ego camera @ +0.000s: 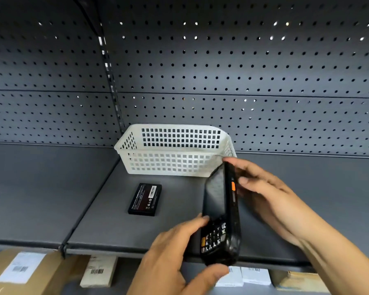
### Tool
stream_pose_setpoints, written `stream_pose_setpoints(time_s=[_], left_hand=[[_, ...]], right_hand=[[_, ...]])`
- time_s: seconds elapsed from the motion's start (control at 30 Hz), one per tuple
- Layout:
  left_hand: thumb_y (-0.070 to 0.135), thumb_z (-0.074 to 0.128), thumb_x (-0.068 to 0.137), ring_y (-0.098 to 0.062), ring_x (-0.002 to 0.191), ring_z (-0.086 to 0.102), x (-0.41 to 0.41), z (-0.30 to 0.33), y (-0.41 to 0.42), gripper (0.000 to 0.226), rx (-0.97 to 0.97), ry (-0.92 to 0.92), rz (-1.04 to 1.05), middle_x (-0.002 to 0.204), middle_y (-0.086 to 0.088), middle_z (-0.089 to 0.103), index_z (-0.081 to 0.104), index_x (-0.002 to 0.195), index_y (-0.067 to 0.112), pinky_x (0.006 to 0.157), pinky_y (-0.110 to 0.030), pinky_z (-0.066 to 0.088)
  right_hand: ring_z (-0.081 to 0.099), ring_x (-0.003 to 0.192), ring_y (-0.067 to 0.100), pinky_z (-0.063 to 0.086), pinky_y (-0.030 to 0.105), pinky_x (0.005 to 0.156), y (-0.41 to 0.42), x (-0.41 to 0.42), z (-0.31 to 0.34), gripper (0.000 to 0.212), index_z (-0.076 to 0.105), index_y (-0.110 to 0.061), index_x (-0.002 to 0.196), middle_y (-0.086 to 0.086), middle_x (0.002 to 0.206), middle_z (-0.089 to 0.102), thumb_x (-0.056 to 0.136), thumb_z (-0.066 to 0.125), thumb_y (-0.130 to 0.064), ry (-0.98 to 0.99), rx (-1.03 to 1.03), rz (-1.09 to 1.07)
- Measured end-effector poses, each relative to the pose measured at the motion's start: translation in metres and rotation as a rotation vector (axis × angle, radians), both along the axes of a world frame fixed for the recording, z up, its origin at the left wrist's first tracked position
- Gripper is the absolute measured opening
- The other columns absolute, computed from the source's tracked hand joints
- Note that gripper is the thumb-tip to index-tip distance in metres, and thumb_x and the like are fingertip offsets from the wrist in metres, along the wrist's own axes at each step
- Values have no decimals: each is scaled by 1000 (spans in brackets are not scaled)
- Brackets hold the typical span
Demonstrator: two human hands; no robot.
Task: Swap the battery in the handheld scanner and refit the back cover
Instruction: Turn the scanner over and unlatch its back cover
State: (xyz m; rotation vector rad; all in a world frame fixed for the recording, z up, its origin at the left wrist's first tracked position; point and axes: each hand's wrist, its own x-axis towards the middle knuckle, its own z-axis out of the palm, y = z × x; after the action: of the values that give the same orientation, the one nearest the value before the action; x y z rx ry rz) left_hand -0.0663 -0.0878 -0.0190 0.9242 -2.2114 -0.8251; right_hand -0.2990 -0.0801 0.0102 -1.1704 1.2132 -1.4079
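The black handheld scanner [221, 213] is held on edge above the grey shelf [107, 226], its screen and keypad facing left and an orange side button facing me. My left hand [175, 258] grips its lower end, thumb under the base and fingers at the keypad. My right hand [271, 199] wraps the back and top of the upper half. The scanner's back is hidden from me. A black battery [145, 199] with a printed label lies flat on the shelf, left of the scanner and apart from both hands.
A white perforated plastic basket [175, 167] stands at the back of the shelf against the grey pegboard wall [200, 71]. Below the shelf's front edge are cardboard boxes with barcode labels [21, 271] and small white boxes [254, 275].
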Motion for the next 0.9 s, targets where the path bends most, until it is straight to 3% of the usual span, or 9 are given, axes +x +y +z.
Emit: stream_pose_setpoints(time_s=[0.13, 0.2, 0.27, 0.3, 0.37, 0.47, 0.63, 0.73, 0.9], left_hand=[[77, 65, 62, 29, 109, 48, -11, 15, 9, 65, 154, 121, -90, 112, 49, 58, 33, 118, 69, 85, 4, 35], [72, 72, 60, 39, 104, 40, -11, 21, 6, 80, 126, 114, -65, 109, 64, 43, 21, 122, 72, 80, 10, 29], [68, 77, 57, 38, 110, 35, -7, 19, -3, 99, 26, 76, -10, 118, 65, 36, 9, 128, 77, 84, 12, 24], [69, 77, 56, 33, 115, 38, -5, 15, -8, 100, -49, 39, -8, 126, 58, 39, 11, 132, 75, 89, 9, 26], [71, 71, 60, 20, 120, 47, -2, 3, -20, 82, -207, -29, -6, 133, 41, 50, 41, 135, 60, 98, -2, 36], [74, 62, 68, 13, 113, 56, -1, -6, -26, 62, -258, 11, 36, 121, 26, 66, 72, 115, 34, 81, -4, 48], [71, 63, 71, 11, 78, 62, -4, -2, -20, 54, -283, 37, 30, 104, 18, 71, 77, 97, 27, 61, -12, 54], [73, 61, 72, 7, 76, 63, -6, -4, -20, 54, -295, 9, 36, 105, 18, 67, 75, 96, 28, 59, -17, 56], [72, 63, 72, 16, 78, 56, -3, -6, -19, 51, -218, -66, -25, 119, 23, 59, 67, 106, 34, 61, 3, 40]], right_hand=[[57, 125, 27, 40, 37, 108, 1, 3, 7, 43, 58, -27, 131, 13, 135, 60, 90, 57, -14, -4, 33, 103], [62, 116, 14, 43, 27, 106, -3, -2, 9, 46, 58, -29, 131, 6, 128, 66, 86, 61, -20, 148, 35, 58], [65, 109, 10, 47, 25, 102, -9, -9, 13, 48, 61, -24, 127, 3, 119, 72, 79, 66, -26, 317, 21, -18], [66, 108, 10, 48, 27, 102, -12, -12, 14, 47, 63, -20, 124, 2, 116, 73, 78, 69, -26, 373, 24, -38], [67, 109, 10, 48, 30, 103, -17, -16, 14, 39, 65, -18, 121, -1, 115, 74, 82, 71, -18, 452, 55, -26], [65, 111, 5, 45, 31, 106, -26, -15, 10, 38, 65, -21, 123, -7, 119, 71, 85, 69, -14, 519, 109, -23], [69, 98, 2, 50, 32, 101, -33, -8, -5, 31, 68, -23, 118, -9, 111, 74, 87, 68, -18, 599, 114, -46], [70, 100, 5, 52, 30, 98, -34, -5, -11, 31, 68, -23, 119, -8, 111, 74, 88, 66, -20, 599, 98, -67], [61, 111, -8, 43, 12, 98, -35, -1, -16, 31, 68, -27, 119, -14, 118, 70, 89, 66, -23, 653, 67, -82]])
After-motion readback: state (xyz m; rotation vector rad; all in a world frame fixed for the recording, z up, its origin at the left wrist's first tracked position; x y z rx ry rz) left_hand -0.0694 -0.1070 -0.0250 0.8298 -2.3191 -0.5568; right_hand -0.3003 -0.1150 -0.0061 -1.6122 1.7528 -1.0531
